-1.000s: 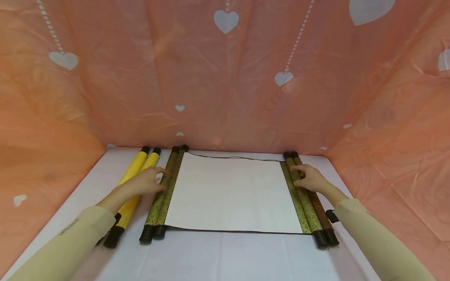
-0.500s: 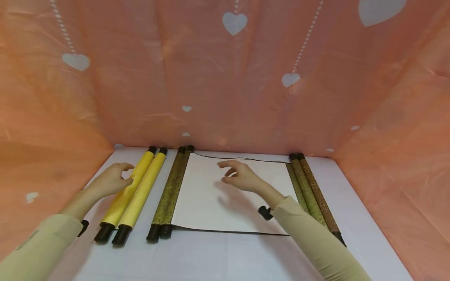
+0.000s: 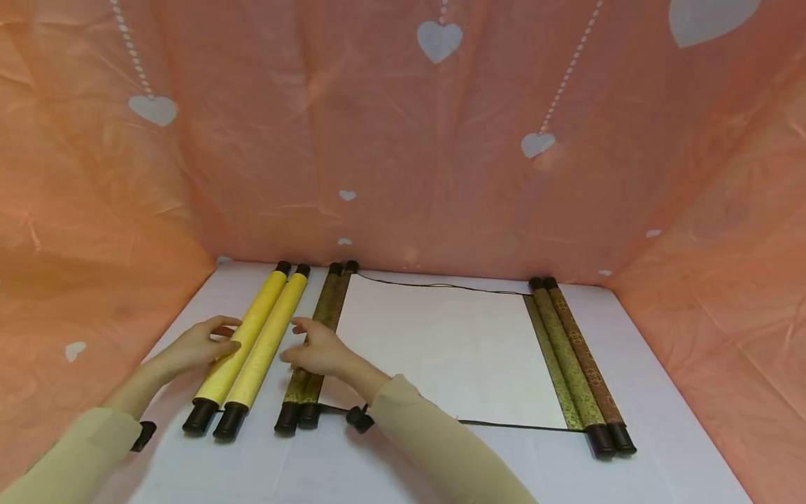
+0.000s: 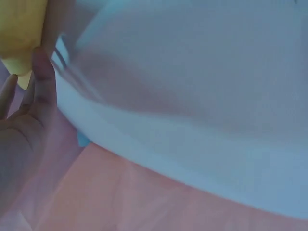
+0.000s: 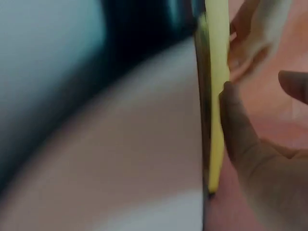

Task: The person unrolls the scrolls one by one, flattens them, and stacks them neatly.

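While an unrolled scroll (image 3: 453,350) lies flat beyond the right forearm, a person brings both hands to the yellow scroll (image 3: 252,346), a pair of rolled rods with black end caps lying side by side on the white tabletop (image 3: 403,462). The left hand (image 3: 195,346) rests against the outer rod with fingers loosely spread, thumb touching its side; the right hand (image 3: 317,350) reaches across the olive-green roller (image 3: 317,343) of the open scroll, fingers relaxed and extended toward the inner yellow rod, gripping nothing (both wrist views are blurred, though the right one shows fingertips (image 5: 236,120) close against the yellow edge). Judging from the pose, the step in hand is taking hold of the yellow scroll from both sides; doing it well would likely mean pressing evenly near the middle of each rod, so the pair stays parallel and does not nudge the green roller just beside the right hand.
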Demonstrator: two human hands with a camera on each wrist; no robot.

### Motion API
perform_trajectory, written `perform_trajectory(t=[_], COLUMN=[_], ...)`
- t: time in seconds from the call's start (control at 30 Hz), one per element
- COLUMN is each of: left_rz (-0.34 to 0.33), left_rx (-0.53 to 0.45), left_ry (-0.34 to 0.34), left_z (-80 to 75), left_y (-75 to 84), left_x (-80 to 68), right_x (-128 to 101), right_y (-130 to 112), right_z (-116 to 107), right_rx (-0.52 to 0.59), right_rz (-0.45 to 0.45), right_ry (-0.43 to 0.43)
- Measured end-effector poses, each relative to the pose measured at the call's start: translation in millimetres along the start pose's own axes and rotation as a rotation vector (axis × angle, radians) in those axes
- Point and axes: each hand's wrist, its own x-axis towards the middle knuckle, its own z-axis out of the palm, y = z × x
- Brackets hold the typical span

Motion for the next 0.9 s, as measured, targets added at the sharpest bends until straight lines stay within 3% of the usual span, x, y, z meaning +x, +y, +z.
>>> perform_trajectory(t=[0.1, 0.23, 0.5, 0.7, 0.9], left_rz=[-0.001, -0.021, -0.097, -0.151, -0.136], left_rx=[-0.009, -0.026, -0.129, -0.214, -0.248], left_ry=[0.019, 0.021, -0.015, -0.025, -0.006], left_z=[1.2, 3.0, 8.4, 8.4, 6.7], left_y=[-1.7, -1.3, -1.6, -0.9, 4.2], left_x=[-0.7, -2.4, -3.2, -1.3, -13.4], right_x=[9, 18, 24, 24, 16], right_y=[-6, -12, -17, -17, -20], right_z=[25, 49, 66, 68, 65], right_rx=[0.038, -0.019, -0.083, -0.145, -0.167], right_rz=[0.079, 0.145, 0.182, 0.139, 0.064], right_ry=[0.029, 0.092, 0.105, 0.098, 0.120])
